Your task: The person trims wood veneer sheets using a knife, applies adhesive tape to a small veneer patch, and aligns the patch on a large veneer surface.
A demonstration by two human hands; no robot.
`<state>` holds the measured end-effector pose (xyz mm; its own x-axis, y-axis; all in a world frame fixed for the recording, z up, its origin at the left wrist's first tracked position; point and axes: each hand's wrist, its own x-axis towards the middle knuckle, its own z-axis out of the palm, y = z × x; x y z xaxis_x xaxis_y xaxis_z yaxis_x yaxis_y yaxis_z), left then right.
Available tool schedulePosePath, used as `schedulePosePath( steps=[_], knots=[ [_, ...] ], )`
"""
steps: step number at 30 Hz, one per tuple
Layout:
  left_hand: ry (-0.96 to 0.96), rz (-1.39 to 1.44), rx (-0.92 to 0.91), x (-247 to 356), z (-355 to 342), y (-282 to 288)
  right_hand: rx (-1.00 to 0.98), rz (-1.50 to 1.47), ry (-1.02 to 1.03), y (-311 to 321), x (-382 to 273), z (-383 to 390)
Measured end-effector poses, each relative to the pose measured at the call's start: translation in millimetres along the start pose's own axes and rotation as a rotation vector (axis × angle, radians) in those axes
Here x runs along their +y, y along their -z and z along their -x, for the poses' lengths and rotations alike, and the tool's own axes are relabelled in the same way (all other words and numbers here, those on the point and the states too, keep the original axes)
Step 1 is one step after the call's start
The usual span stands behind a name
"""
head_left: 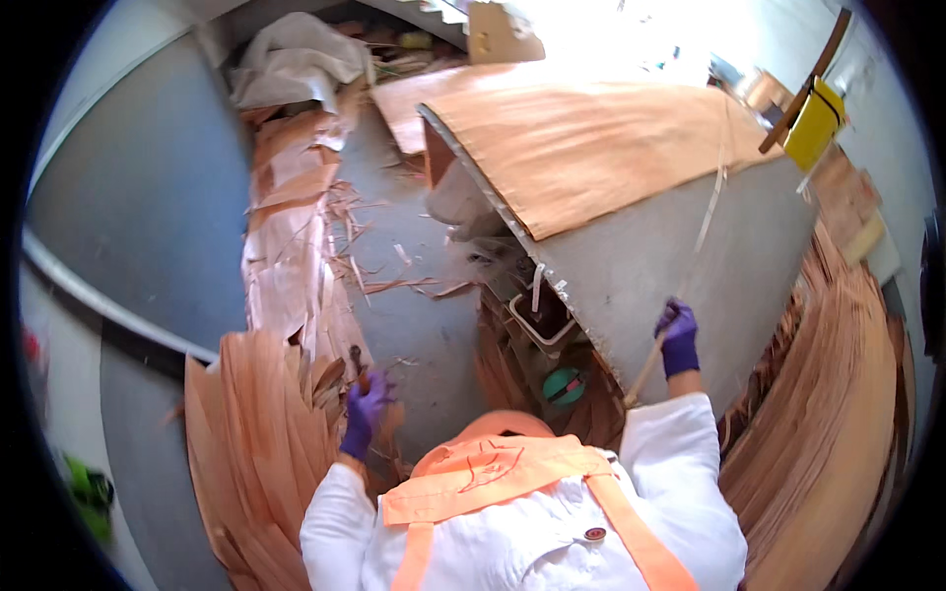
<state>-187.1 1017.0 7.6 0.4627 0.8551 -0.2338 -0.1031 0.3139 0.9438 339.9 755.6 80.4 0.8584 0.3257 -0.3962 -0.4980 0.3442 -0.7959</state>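
Note:
My left hand [365,409], in a purple glove, is closed around a short brown tool with a dark end [357,361]; its exact kind does not show. It is beside a stack of thin wood veneer sheets [258,424]. My right hand [677,335], also gloved in purple, is closed on a long narrow pale strip [645,372] above the grey tabletop [680,246]. Part of the strip hangs below the hand toward the table edge. Another pale, blurred length [711,212] runs up across the table. A wide orange-brown veneer sheet [591,138] lies on the far part of the table.
Tall veneer stacks [818,424] stand at my right. Under the table edge are a pale-rimmed bin [540,320] and a green round object [563,386]. Torn veneer scraps [345,222] litter the floor. A yellow object [815,123] hangs at the far right.

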Motion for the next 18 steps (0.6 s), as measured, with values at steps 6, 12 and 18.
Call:
schedulePosePath(
  steps=[6,12,18],
  knots=[
    [0.029,-0.133,-0.553,62,-140,-145,-0.283,-0.072,-0.116,-141,71,-33],
    [0.632,-0.01,-0.813,129,-230,-214,-0.338,0.325,-0.119,-265,92,-39],
    [0.601,-0.255,-0.817,155,-336,-213,0.256,0.783,0.299,-243,75,-122]
  ],
)
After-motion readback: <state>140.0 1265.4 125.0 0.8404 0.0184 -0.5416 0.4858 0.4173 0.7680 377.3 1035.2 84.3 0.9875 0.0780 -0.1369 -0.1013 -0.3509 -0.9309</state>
